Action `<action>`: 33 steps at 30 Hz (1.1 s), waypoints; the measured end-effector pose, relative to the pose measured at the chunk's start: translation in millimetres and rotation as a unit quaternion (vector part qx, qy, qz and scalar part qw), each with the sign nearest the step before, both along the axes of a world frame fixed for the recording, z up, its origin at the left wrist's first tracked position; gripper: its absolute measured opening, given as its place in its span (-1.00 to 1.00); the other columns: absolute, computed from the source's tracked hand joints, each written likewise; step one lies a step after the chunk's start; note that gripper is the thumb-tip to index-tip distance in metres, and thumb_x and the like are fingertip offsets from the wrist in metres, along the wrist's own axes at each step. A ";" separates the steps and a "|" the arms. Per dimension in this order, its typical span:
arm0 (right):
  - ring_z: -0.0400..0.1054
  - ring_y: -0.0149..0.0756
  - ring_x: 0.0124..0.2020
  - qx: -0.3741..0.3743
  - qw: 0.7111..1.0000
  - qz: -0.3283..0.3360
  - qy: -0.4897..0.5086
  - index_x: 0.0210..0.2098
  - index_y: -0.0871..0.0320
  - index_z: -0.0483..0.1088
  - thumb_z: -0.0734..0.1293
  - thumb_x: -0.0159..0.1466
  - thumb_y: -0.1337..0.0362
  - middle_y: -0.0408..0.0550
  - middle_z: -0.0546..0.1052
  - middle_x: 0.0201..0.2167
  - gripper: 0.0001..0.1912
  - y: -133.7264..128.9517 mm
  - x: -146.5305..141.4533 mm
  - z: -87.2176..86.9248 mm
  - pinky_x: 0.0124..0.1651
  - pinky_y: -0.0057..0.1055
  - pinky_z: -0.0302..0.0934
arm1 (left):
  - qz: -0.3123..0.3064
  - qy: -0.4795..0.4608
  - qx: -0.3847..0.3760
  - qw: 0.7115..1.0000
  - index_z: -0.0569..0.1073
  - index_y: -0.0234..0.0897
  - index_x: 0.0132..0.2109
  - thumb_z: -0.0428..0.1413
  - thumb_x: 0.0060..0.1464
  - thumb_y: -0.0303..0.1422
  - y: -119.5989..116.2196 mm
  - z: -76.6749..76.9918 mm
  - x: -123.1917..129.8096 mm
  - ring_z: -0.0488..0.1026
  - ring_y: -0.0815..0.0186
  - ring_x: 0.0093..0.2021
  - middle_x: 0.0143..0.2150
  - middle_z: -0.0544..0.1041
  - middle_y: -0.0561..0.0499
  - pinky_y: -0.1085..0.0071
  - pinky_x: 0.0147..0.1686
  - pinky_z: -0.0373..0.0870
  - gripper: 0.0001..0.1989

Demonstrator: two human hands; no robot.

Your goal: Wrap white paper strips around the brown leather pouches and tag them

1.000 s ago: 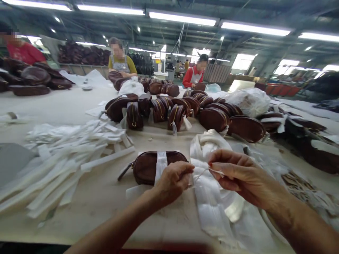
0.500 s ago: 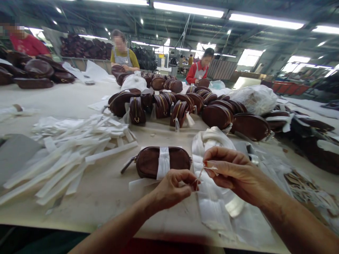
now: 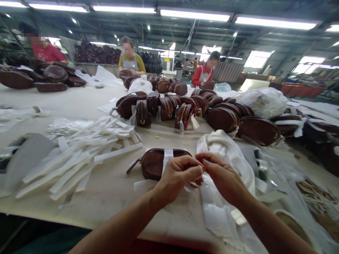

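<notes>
A dark brown oval bag (image 3: 153, 164) lies on the table in front of me, with a white strip (image 3: 167, 155) wrapped around its middle and a zip pull out to its left. Over the bag's right end, my left hand (image 3: 182, 173) pinches a thin white string (image 3: 201, 169). My right hand (image 3: 215, 171) meets it there, its fingertips closed on the same string. The fingertips of both hands nearly touch, and part of the string is hidden between them. Beside the bag, to the right, lies a bundle of white wrapping material (image 3: 215, 197).
Loose white strips (image 3: 79, 151) are heaped at left. Several brown bags (image 3: 224, 119) stand in rows beyond. A clear plastic bundle (image 3: 262, 100) sits at back right, tan tags (image 3: 317, 197) at far right. Three people (image 3: 132, 61) work across the table.
My hands have come together; my left hand rose and moved right, over the bag's right end. The string between them shows less. The whole view has shifted slightly.
</notes>
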State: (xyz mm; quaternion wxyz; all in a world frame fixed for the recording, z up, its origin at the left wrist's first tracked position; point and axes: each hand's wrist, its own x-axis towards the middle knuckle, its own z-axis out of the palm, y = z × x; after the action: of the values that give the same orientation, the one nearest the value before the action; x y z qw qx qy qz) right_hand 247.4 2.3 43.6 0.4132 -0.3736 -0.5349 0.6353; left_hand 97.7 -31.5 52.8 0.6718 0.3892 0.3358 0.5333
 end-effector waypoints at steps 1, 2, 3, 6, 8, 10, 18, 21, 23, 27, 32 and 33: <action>0.33 -0.34 -0.30 -0.006 1.000 0.017 0.009 -0.23 0.16 0.45 0.34 0.17 0.16 -0.11 0.47 -0.37 -0.76 -1.5 -2.3 -8.3 -0.22 -0.40 0.22 | 0.007 -0.019 -0.005 1.000 0.43 -0.40 -0.41 0.26 -0.14 -0.26 0.0 2.1 -0.5 0.35 0.43 -0.60 -0.60 0.43 0.01 0.54 -0.57 0.30 -0.74; 0.34 -0.31 -0.26 -0.011 0.999 0.036 0.024 -0.24 0.16 0.45 0.32 0.19 0.14 -0.10 0.47 -0.36 -0.76 -4.0 -4.8 -15.7 -0.15 -0.36 0.22 | 0.016 -0.037 -0.014 0.999 0.41 -0.38 -0.41 0.25 -0.12 -0.25 0.2 4.3 -1.1 0.34 0.42 -0.62 -0.61 0.43 0.01 0.54 -0.60 0.29 -0.74; 0.34 -0.29 -0.23 -0.015 0.997 0.055 0.044 -0.24 0.15 0.45 0.29 0.22 0.11 -0.08 0.48 -0.34 -0.74 -7.1 -7.3 -21.8 -0.10 -0.33 0.21 | 0.031 -0.055 -0.024 0.998 0.39 -0.37 -0.42 0.24 -0.12 -0.25 0.8 6.6 -1.6 0.34 0.41 -0.63 -0.61 0.43 0.02 0.54 -0.62 0.29 -0.73; 0.36 -0.24 -0.16 -0.032 0.987 0.126 0.097 -0.10 0.10 0.42 0.33 0.17 0.02 -0.06 0.49 -0.23 -0.61 -18.5 -14.2 -33.0 -0.01 -0.25 0.19 | 0.106 -0.097 -0.052 0.988 0.36 -0.35 -0.40 0.25 -0.16 -0.32 4.4 13.0 -3.6 0.35 0.42 -0.62 -0.60 0.43 0.03 0.57 -0.62 0.29 -0.76; 0.38 -0.23 -0.19 -0.057 0.981 0.161 0.094 0.03 0.05 0.33 0.46 0.03 0.09 -0.07 0.49 -0.21 -0.41 -25.7 -18.5 -36.4 -0.04 -0.24 0.22 | 0.154 -0.118 -0.061 0.979 0.35 -0.35 -0.40 0.25 -0.21 -0.37 7.6 15.7 -5.3 0.36 0.44 -0.60 -0.60 0.43 0.05 0.59 -0.59 0.29 -0.77; 0.38 -0.29 -0.28 -0.058 0.984 0.156 0.063 0.00 0.07 0.36 0.50 -0.01 0.17 -0.10 0.49 -0.28 -0.42 -31.2 -23.3 -38.5 -0.13 -0.30 0.26 | 0.179 -0.129 -0.064 0.973 0.35 -0.36 -0.41 0.25 -0.24 -0.40 10.1 16.4 -7.6 0.36 0.45 -0.59 -0.60 0.42 0.06 0.60 -0.58 0.28 -0.76; 0.31 -0.34 -0.31 0.009 0.981 0.191 -0.027 -0.38 0.18 0.39 0.22 0.30 0.11 -0.09 0.40 -0.40 -0.72 -42.1 -26.1 -34.7 -0.19 -0.37 0.24 | 0.178 -0.032 0.000 0.984 0.38 -0.39 -0.41 0.30 -0.28 -0.40 10.4 8.8 -24.7 0.23 0.54 -0.67 -0.62 0.36 0.12 0.63 -0.66 0.12 -0.73; 0.35 -0.31 -0.26 -0.052 0.970 0.236 -0.005 -0.35 0.19 0.39 0.18 0.33 0.10 -0.04 0.43 -0.35 -0.69 -43.6 -19.5 -34.6 -0.13 -0.32 0.26 | 0.145 -0.040 -0.024 0.988 0.38 -0.39 -0.41 0.26 -0.21 -0.39 8.8 6.9 -29.5 0.12 0.57 -0.71 -0.67 0.26 0.18 0.63 -0.71 0.05 -0.77; 0.38 -0.29 -0.24 -0.084 0.964 0.254 0.007 -0.33 0.20 0.41 0.22 0.31 0.12 -0.02 0.44 -0.28 -0.71 -44.4 -16.0 -37.8 -0.11 -0.31 0.26 | 0.121 -0.050 -0.048 0.990 0.38 -0.38 -0.38 0.21 -0.18 -0.40 7.1 5.9 -30.9 0.08 0.57 -0.73 -0.73 0.17 0.22 0.62 -0.71 0.04 -0.81; 0.41 -0.38 -0.42 -0.157 0.950 0.263 0.062 -0.13 0.16 0.42 0.29 0.25 0.12 -0.01 0.45 -0.21 -0.71 -47.3 -16.0 -49.7 -0.27 -0.37 0.32 | 0.083 -0.038 -0.061 0.994 0.40 -0.39 -0.32 0.14 -0.12 -0.38 3.1 4.6 -30.4 0.12 0.54 -0.75 -0.72 0.30 0.13 0.63 -0.74 -0.02 -0.82; 0.38 -0.43 -0.56 -0.198 0.939 0.262 0.099 0.10 0.07 0.28 0.38 0.15 0.05 -0.05 0.44 -0.26 -0.45 -50.0 -26.1 -57.4 -0.48 -0.45 0.31 | 0.076 -0.023 -0.058 0.995 0.40 -0.40 -0.34 0.14 -0.10 -0.31 0.7 4.4 -28.2 0.04 0.58 -0.79 -0.63 0.44 0.01 0.63 -0.78 -0.19 -0.79; 0.39 -0.42 -0.55 -0.186 0.943 0.261 0.087 0.12 0.08 0.26 0.37 0.16 0.04 -0.06 0.44 -0.28 -0.42 -49.8 -27.3 -56.6 -0.46 -0.44 0.31 | 0.080 -0.017 -0.054 0.995 0.40 -0.40 -0.33 0.14 -0.10 -0.31 0.3 4.1 -28.2 0.01 0.60 -0.80 -0.61 0.46 -0.01 0.63 -0.79 -0.22 -0.78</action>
State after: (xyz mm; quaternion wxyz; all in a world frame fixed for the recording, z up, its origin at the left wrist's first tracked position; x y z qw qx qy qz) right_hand 220.1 -47.5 -13.0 0.2015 -0.2344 -0.4476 0.8391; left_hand 69.5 -31.2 57.0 0.6528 0.3154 0.3829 0.5725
